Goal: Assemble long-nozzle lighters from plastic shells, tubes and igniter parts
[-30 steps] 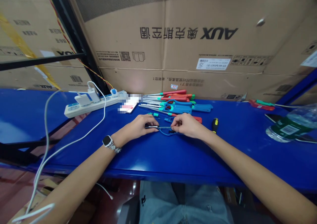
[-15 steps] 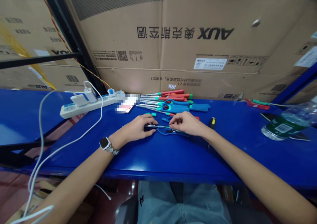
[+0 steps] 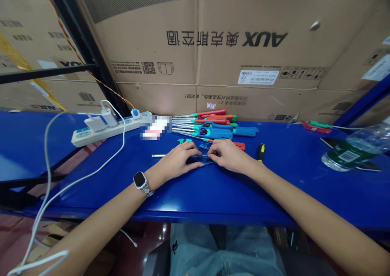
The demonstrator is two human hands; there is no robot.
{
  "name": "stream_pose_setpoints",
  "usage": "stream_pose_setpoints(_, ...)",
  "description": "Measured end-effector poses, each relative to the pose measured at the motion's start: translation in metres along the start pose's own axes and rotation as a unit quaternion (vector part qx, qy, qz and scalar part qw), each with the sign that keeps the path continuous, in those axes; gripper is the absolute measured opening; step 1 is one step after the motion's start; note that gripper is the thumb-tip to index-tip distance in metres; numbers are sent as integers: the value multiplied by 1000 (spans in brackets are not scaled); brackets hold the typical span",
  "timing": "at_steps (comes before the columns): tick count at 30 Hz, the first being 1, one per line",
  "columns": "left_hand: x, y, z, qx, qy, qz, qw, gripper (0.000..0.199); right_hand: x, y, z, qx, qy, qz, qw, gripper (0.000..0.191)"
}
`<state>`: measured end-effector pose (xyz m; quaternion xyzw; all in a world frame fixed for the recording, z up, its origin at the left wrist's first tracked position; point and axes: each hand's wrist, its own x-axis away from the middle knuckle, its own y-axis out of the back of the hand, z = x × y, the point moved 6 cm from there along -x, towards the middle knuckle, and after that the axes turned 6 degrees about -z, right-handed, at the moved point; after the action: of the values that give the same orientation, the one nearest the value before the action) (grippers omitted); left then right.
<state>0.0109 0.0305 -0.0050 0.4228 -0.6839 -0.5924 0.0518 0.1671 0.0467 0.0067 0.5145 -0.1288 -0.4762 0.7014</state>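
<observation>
A blue lighter casing (image 3: 199, 159) with a long nozzle lies on the blue tabletop between my hands, its metal tube (image 3: 158, 156) sticking out to the left. My left hand (image 3: 175, 161) is over the tube end, fingers and thumb on either side of the casing. My right hand (image 3: 228, 156) pinches at the casing's right part; the small piece between its fingertips is hidden. Just beyond lie small green parts (image 3: 185, 140) and a red-handled stick lighter (image 3: 239, 146). A pile of red and blue stick lighters (image 3: 217, 131) is farther back.
A screwdriver (image 3: 261, 151) lies right of my right hand. A plastic bottle (image 3: 350, 154) lies at the right near a dark flat object. At left stands a white power strip (image 3: 100, 132) with plugs and a trailing cable (image 3: 91, 173). A large carton (image 3: 213, 16) walls the back.
My left hand has slid right along the lighter toward my right hand, uncovering the metal tube at left. The right hand has shifted slightly left and still pinches.
</observation>
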Motion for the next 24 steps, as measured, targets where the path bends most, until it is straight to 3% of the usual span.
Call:
stream_pose_setpoints(4,2,0,0,7,-6,-7,1000,27,-1,-3,0,38,4,7,999,18)
stream_pose_setpoints(7,3,9,1,1,-18,-25,1000,30,-2,-3,-2,32,-19,15,999,19)
stream_pose_setpoints(12,3,44,38,-15,40,-124,991,26,-1,1,-2,6,-34,12,999,15)
stream_pose_setpoints(17,-12,42,77,-68,68,-29,995,23,-3,3,6,11,-14,7,1000,19)
stream_pose_setpoints(21,-23,30,83,-49,65,28,996,32,-4,6,9,-17,-9,-18,1000,18)
stream_pose_setpoints(24,-22,26,83,-21,80,35,996,32,-2,6,6,-35,-19,-35,999,16)
